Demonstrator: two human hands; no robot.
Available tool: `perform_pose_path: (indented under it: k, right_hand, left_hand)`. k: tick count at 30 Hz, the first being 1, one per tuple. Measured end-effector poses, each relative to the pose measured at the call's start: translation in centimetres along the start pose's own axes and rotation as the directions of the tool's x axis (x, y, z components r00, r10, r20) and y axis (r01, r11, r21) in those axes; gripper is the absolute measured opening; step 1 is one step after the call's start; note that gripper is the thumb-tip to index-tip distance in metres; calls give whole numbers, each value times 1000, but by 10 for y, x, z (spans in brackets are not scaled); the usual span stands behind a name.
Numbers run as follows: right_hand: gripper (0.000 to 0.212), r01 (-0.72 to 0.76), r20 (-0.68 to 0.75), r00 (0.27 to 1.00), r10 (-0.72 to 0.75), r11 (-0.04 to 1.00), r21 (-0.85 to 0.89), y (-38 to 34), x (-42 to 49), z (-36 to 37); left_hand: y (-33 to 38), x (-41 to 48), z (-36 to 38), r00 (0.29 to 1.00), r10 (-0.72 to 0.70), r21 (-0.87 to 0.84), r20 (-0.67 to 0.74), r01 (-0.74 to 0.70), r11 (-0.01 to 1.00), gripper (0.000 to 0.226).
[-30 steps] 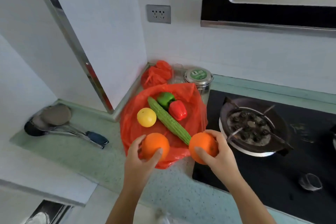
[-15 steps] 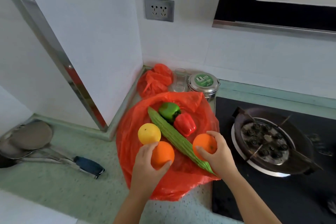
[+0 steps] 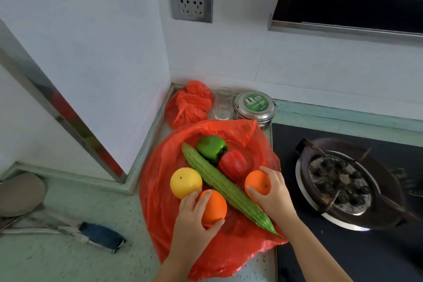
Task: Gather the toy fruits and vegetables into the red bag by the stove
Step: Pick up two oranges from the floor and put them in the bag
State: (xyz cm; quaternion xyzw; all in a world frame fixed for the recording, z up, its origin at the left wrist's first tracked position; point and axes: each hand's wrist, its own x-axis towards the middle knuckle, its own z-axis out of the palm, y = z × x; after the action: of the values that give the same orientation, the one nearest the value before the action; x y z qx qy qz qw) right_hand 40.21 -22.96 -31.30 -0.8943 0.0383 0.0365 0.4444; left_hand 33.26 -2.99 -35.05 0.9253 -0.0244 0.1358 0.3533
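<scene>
Placing step: left hand [image 3: 194, 217] and right hand [image 3: 273, 194] are each gripping a toy orange [image 3: 214, 207] [image 3: 257, 182] over the red bag [image 3: 160, 190]; next, probably releasing beside the bitter gourd [image 3: 224, 186].

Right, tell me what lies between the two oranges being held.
In the head view, the long green bitter gourd lies diagonally on the red bag, between the orange in the left hand and the orange in the right hand.

left hand [image 3: 194, 217] reaching forward, fingers [image 3: 204, 199] curled in a grasp; right hand [image 3: 273, 192] likewise, forearms bare
</scene>
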Motion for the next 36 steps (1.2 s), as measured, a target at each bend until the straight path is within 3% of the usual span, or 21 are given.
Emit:
perform_pose_path:
  k: [15, 27, 36]
  right_hand:
    - [69, 37, 60, 998, -26, 981, -190, 14, 20, 13]
    - [62, 142, -22, 988, -150, 965, -220, 5, -10, -6]
    - [44, 235, -165, 935, -314, 897, -373, 4, -65, -55]
  left_hand:
    - [-4, 3, 9, 999, 25, 35, -28, -24, 999, 70]
    - [9, -7, -3, 999, 23, 29, -30, -22, 999, 65]
    - [59, -2, -1, 952, 304, 148, -14, -299, 943, 45]
